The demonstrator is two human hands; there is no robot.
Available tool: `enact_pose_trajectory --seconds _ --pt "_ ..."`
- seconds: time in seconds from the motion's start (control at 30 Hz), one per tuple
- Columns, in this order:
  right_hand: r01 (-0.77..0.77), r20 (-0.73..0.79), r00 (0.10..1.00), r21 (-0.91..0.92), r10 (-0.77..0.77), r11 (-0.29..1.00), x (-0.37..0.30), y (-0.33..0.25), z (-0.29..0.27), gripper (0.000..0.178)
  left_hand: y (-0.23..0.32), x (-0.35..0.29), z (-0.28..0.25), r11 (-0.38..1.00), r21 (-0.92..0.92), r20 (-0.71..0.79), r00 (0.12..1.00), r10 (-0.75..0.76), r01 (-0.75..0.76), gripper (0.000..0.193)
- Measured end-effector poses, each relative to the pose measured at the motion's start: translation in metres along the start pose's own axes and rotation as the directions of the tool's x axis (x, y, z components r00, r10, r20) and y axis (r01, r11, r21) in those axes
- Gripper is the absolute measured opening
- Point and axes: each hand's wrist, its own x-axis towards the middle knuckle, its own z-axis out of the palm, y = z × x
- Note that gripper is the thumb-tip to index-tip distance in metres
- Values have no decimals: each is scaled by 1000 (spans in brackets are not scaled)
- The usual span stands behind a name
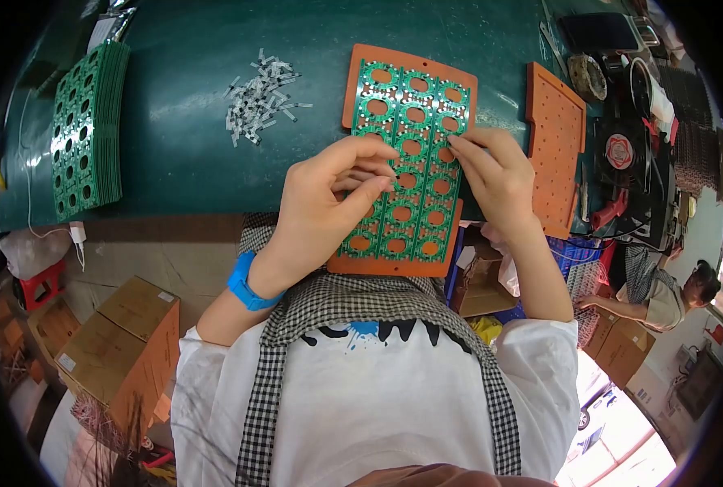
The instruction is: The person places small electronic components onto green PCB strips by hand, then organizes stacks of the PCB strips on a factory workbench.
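Observation:
A green circuit-board panel (402,180), with rows of round cut-outs, lies on an orange tray (408,57) in front of me. My left hand (325,195) is over the panel's left side, fingers curled and thumb tip low over a cut-out. Anything inside those curled fingers is hidden. At the panel's right edge, my right hand (495,170) has thumb and forefinger closed together at a cut-out. What they pinch is too small to make out. Left of the panel lies a loose pile of small clear-and-dark parts (260,97).
A tall stack of green panels (89,130) stands at the far left. Another orange tray (554,146) lies to the right, beside tools and a red-handled tool (610,209). Cardboard boxes (122,341) sit on the floor at left. Another person (662,296) is at the right.

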Motion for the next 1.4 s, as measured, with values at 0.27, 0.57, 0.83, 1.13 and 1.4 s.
enact_pose_trajectory --seconds 0.27,0.57,0.83,1.13,1.4 --pt "78 94 992 59 -84 995 1 -41 -16 38 9 -3 11 985 -125 60 992 -112 118 34" --pt "-265 205 957 334 205 905 0 -29 -20 9 8 17 -16 832 521 -87 958 273 -189 28" --pt "-253 298 939 263 171 931 1 -16 -16 9 -12 39 -55 324 946 -124 924 361 0 12" --pt "-227 317 937 240 145 944 2 -15 -15 9 -17 41 -51 366 903 -17 835 550 -223 5" --pt "58 114 992 37 -62 998 -16 -12 -8 18 -2 21 -29 993 76 -159 982 100 -89 15"
